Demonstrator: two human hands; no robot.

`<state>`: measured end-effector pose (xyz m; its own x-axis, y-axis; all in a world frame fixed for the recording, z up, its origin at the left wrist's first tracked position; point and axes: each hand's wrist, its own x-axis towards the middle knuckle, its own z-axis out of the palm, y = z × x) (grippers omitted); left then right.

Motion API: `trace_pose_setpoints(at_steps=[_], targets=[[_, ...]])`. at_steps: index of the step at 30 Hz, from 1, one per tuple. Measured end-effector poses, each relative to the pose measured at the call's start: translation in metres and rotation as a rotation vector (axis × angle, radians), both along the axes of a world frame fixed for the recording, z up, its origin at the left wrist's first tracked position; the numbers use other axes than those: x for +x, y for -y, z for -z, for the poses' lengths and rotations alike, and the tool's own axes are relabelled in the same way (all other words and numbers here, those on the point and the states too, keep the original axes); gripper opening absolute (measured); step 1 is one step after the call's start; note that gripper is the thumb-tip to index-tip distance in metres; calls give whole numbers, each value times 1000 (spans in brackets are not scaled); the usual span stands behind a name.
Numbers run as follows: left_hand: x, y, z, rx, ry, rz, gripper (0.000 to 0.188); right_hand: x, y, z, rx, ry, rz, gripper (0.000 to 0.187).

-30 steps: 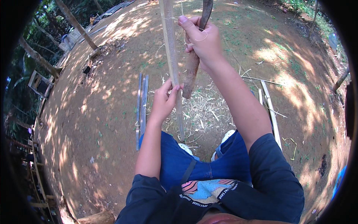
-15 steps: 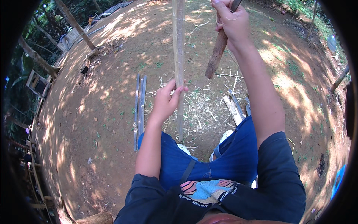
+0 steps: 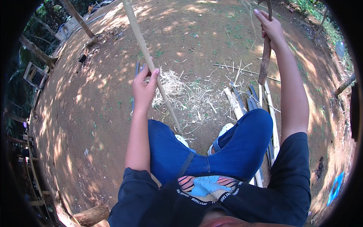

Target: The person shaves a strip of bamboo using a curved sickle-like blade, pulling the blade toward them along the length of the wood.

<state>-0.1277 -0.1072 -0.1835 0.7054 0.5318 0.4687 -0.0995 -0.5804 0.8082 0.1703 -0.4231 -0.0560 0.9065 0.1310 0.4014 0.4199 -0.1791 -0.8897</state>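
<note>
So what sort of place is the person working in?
It looks like an outdoor clearing or yard, perhaps serving as an open-air work spot: sun-dappled dirt ground, tree trunks at the upper left, and a heap of pale, curled shavings near the person's feet.

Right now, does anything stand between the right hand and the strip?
Nothing solid visible: the right hand, holding a tool, is apart from the strip in the left hand. A thin pale strand shows in the gap, depth unclear.

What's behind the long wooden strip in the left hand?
Behind the strip lie brown dirt and pale shavings; whatever the strip and left hand directly cover can't be seen.
</note>
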Motion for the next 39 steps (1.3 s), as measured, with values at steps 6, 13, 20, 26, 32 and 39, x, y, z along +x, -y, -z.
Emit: trace_pose_setpoints(at_steps=[6,13,20,26,32,39], targets=[[-1,-13,-5,-146,98,-84,43,-39,-45,104,20,-323,-38,46],[4,-48,46,-186,233,3,25,-133,-123,234,127,-740,-455,39],[19,-52,34,-771,485,218,28,-182,-155,337,-94,-914,-685,36],[65,-41,33,-716,534,-53,32,-179,-174,349,-325,-717,-596,41],[100,-42,51,-470,510,-309,38,-186,-214,356,-133,-586,-737,41],[120,-50,55,-363,527,-466,42,-179,-225,360,-171,-686,-800,36]])
